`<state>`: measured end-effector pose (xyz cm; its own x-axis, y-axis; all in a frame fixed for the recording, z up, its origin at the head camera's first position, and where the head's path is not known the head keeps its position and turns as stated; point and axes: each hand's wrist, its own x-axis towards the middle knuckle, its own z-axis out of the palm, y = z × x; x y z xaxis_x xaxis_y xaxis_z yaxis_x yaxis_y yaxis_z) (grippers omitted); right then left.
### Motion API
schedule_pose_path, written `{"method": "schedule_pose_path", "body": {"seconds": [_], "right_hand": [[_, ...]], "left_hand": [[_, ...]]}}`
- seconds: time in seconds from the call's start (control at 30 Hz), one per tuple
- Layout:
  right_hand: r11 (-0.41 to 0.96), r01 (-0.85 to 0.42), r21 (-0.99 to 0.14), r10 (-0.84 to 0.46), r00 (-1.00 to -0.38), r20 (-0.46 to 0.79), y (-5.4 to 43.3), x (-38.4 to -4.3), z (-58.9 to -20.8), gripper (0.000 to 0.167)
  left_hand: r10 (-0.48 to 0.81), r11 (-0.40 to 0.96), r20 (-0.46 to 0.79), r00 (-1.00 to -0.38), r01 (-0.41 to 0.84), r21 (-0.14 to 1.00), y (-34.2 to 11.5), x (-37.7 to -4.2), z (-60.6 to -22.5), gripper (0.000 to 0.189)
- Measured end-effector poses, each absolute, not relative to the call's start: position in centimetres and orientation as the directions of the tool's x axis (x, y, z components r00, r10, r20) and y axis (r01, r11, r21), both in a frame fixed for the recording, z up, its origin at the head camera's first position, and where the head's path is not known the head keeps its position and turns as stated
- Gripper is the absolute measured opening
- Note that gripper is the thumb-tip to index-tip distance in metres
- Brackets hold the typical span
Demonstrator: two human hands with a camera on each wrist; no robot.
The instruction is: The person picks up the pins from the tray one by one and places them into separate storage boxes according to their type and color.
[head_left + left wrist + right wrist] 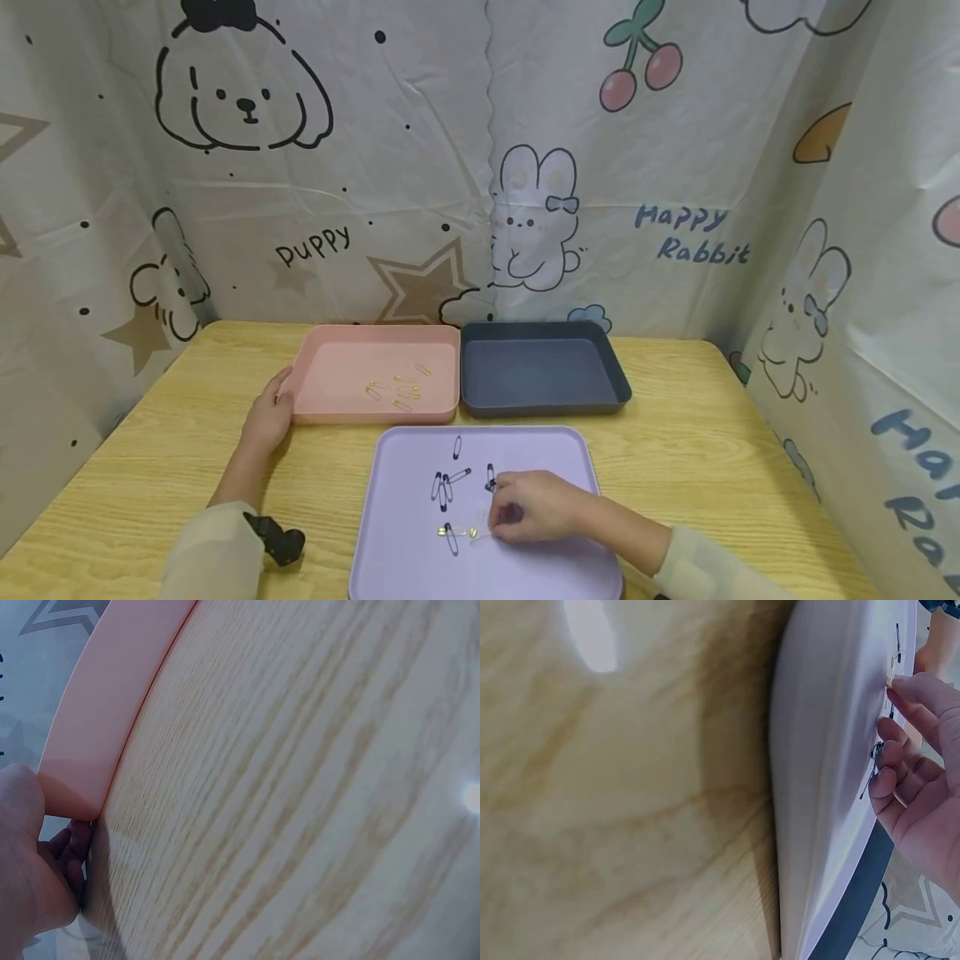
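At the head view's lower centre, a gold safety pin (pixel 474 532), slim and shiny-capped, is being pinched by the right hand (pixel 536 504), presumably for fine control, over the lilac tray (pixel 551 575), while at centre-left the left hand (pixel 266 417) is gripping the pink tray's (pixel 375 418) edge, apparently steadying it.

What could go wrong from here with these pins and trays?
The gold pin crossing a black pin could snag it if lifted. The right grip, close beside other black pins, might nudge them. The left grip, at the edge of the pink tray, could shift it.
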<state>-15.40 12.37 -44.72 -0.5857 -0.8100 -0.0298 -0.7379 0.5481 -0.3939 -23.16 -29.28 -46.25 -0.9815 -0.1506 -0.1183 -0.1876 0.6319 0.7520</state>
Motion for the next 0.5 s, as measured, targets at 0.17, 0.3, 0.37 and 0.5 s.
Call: {"method": "schedule_pose_path", "body": {"seconds": [0.17,0.3,0.37,0.5], "right_hand": [[0.565,-0.696,-0.443,-0.784,-0.620,-0.024,12.8,-15.4,-45.1,0.003],[0.574,-0.651,-0.497,-0.756,-0.655,-0.015,13.1,-15.6,-44.8,0.003],[0.578,-0.628,-0.521,-0.741,-0.671,-0.012,13.3,-15.7,-44.5,0.004],[0.572,-0.618,-0.540,-0.716,-0.697,0.039,13.6,-16.3,-44.0,0.004]], "left_hand": [[-0.148,0.635,-0.123,-0.981,-0.190,0.749,-29.3,-23.2,-46.3,0.052],[-0.145,0.633,-0.121,-0.982,-0.186,0.751,-29.3,-23.2,-46.3,0.052],[-0.144,0.634,-0.118,-0.983,-0.183,0.752,-29.3,-23.2,-46.2,0.052],[-0.142,0.635,-0.115,-0.983,-0.180,0.751,-29.3,-23.2,-46.2,0.052]]}}
